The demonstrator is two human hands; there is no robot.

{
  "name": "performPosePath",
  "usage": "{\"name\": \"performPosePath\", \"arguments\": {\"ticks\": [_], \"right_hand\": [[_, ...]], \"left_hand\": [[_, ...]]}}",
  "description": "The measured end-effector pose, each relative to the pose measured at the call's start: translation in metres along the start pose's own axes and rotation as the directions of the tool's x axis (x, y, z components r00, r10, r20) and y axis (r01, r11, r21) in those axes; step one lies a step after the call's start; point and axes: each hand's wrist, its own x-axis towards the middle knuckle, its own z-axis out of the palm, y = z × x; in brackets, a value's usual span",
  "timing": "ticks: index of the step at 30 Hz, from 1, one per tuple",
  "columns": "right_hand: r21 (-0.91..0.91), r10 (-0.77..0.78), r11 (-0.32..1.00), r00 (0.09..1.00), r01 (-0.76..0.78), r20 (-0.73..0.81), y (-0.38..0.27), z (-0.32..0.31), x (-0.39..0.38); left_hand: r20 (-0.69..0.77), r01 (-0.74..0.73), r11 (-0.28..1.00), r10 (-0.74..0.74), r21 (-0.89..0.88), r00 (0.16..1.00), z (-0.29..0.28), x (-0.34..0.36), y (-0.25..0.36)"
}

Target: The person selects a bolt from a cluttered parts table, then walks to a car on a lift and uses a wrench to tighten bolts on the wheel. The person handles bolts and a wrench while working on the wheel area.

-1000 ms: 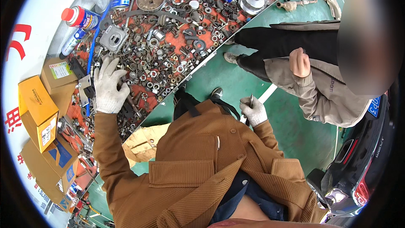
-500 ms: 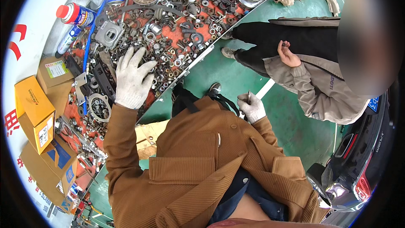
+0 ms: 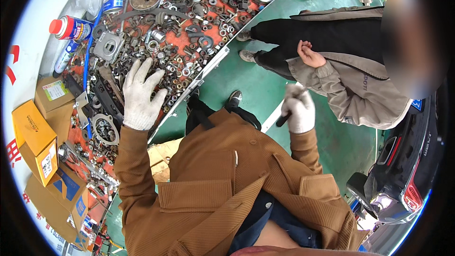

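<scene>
My left hand (image 3: 144, 100), in a white knit glove, lies spread over loose nuts, bolts and washers (image 3: 182, 72) on the red-topped bench. Its fingers are apart, and I see nothing gripped in them. Off the bench edge, over the green floor, my right hand (image 3: 302, 110) is raised in a matching glove, with its fingers closed. A short dark rod-like object (image 3: 283, 120) sticks out below those fingers; motion blur hides its exact kind. Beside my left hand are a flat grey metal ring (image 3: 105, 129) and a square metal flange (image 3: 109, 46).
Across from me stands a person in a grey-beige jacket, one bare hand (image 3: 311, 54) held forward. Spray cans (image 3: 76, 29) and cardboard boxes (image 3: 35, 128) line the bench's left side. A metal strip (image 3: 213, 64) edges the bench. A dark car (image 3: 403, 166) is at right.
My right hand has risen and moved right and away from me, turning the rod-like object. My left hand stays spread among the hardware. The whole view has shifted slightly.
</scene>
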Motion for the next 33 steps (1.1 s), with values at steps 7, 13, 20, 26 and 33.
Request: {"name": "performPosePath", "arguments": {"ticks": [7, 13, 20, 26, 33], "right_hand": [[0.129, -0.132, 0.978, 0.968, 0.162, -0.212, -0.043, -0.012, 0.025], [0.269, -0.026, 0.96, 0.981, 0.078, -0.192, -0.049, -0.003, 0.035], [0.185, -0.019, 0.981, 0.982, 0.055, -0.19, -0.046, 0.01, 0.04], [-0.05, 0.163, 0.985, 0.987, -0.162, 0.005, 0.016, 0.037, 0.006], [-0.068, 0.253, 0.966, 0.965, -0.249, 0.065, 0.032, 0.049, 0.001]], "left_hand": [[0.005, 0.033, 0.999, -0.033, 0.009, 0.999, 0.003, -0.005, -0.018], [-0.04, 0.059, 0.998, -0.06, -0.02, 0.997, 0.004, -0.014, -0.021], [-0.058, 0.111, 0.989, -0.116, -0.094, 0.992, -0.001, -0.021, -0.012], [-0.037, -0.029, 1.0, 0.029, -0.008, 0.999, -0.011, 0.007, 0.0], [0.06, -0.171, 0.984, 0.169, 0.039, 0.984, 0.006, 0.041, -0.022]]}}
